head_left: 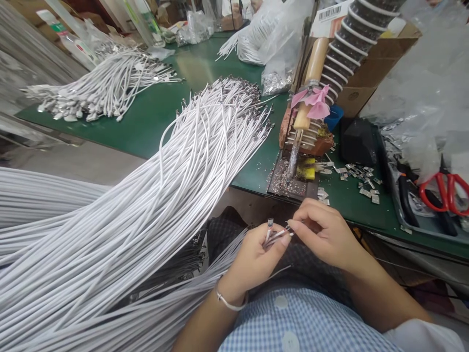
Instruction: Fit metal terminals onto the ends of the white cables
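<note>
My left hand [261, 256], with a bracelet at the wrist, is closed around a few white cables [273, 238] whose stripped, dark ends poke out past the thumb and forefinger. One cable end [270, 224] stands upright and carries a small metal piece. At the tip of another cable, the thumb and forefinger of my right hand [318, 230] are pinched together. The fingers hide most of that tip. Both hands are just below the table's front edge, over my lap. A soldering iron [308, 110] with a wooden handle leans tip-down beyond them.
A thick bundle of white cables [176, 176] crosses the green table [146, 132] to the left. Small metal plates [366, 183] lie scattered near a tray [406, 215] holding red-handled scissors [445, 190]. Another cable bundle [98, 88] lies farther back, with plastic bags [282, 54] behind.
</note>
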Motion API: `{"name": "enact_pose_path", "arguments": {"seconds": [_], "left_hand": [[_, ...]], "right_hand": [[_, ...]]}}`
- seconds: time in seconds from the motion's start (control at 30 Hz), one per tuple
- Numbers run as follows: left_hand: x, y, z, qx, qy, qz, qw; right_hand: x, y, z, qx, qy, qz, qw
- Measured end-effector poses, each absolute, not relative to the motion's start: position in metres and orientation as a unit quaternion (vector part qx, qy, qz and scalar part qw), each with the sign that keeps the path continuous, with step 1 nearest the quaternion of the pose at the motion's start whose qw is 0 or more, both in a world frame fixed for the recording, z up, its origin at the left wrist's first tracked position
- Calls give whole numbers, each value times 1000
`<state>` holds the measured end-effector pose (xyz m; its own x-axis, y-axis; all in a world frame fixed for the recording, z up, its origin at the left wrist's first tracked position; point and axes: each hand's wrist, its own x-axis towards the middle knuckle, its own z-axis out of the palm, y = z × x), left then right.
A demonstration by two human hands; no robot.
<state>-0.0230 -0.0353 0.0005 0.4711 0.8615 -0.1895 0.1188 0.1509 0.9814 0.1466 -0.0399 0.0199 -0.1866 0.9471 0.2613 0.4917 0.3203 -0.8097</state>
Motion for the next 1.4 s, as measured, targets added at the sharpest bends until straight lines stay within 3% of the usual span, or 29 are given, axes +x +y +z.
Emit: {"name": "enact_pose_path", "arguments": {"seconds": [0.5,0.73,1.03,1.4], "left_hand": [[-28,-36,-5,594,430,258,629],[-27,-40,-7,667,416,238,570],[-34,-41,-1,613,394,252,636],[-33,-40,2,665,390,216,599]], "right_hand": [[149,-44,26,-419,-732,377,382],[142,-43,23,-409,-768,386,307],[146,-45,18,-464,-707,381,373],[148,-45,25,-466,-691,392,390]]}}
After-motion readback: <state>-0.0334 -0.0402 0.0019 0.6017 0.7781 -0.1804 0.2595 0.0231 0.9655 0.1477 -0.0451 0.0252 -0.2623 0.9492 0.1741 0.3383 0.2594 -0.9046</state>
